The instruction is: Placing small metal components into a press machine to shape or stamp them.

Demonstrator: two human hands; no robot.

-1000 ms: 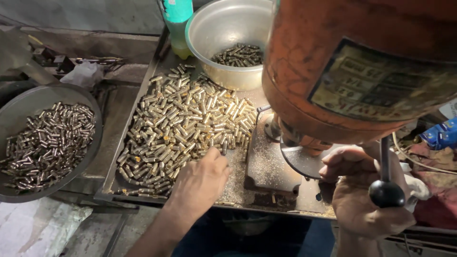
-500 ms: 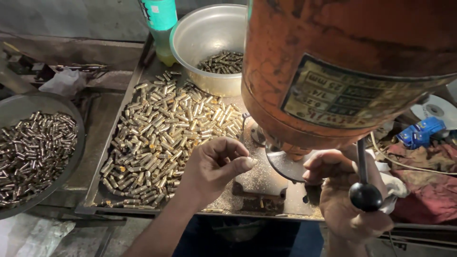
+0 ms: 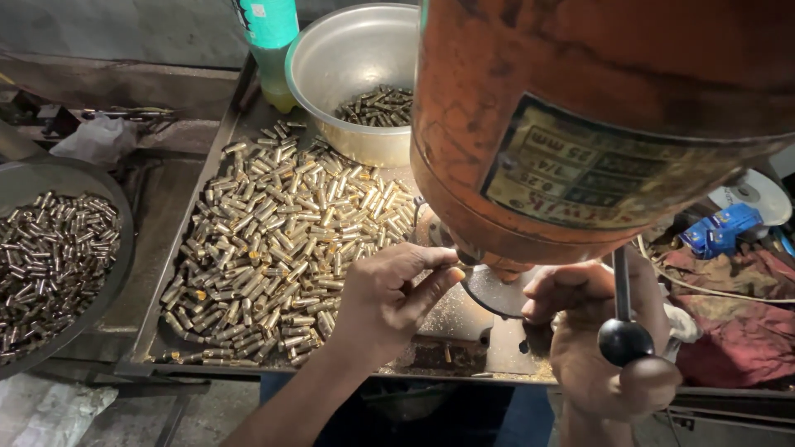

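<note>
Your left hand (image 3: 389, 294) pinches a small brass piece at its fingertips (image 3: 451, 269) beneath the orange drill press head (image 3: 596, 124), while your right hand (image 3: 600, 339) rests by the black-knobbed feed lever (image 3: 623, 339). A heap of brass sleeves (image 3: 281, 240) covers the metal tray (image 3: 145, 331); more fill the steel bowl (image 3: 331, 58).

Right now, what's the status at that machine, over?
Left hand pinching a small piece under the orange drill press. Right hand by the lever knob. Brass sleeves heaped alongside, nothing blocking.
</note>
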